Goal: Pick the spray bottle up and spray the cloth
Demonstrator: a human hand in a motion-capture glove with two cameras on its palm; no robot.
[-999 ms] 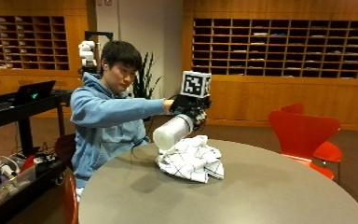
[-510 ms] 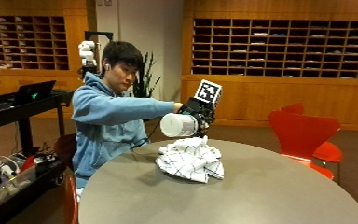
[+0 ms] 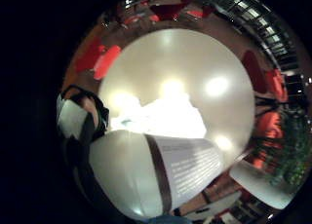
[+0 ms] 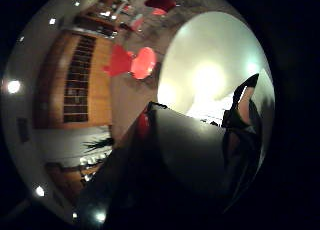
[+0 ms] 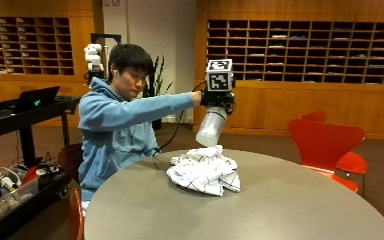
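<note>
One spray bottle (image 5: 211, 129), upturned, clamped in the fingers of your gloved right hand (image 5: 217, 100), raised above the table (image 5: 292, 205); one crumpled white cloth (image 5: 204, 170) lying directly beneath, so you likely hold it there to aim spray downward

Outside view across the table (image 5: 258, 200); both palm views downward onto it.
</note>
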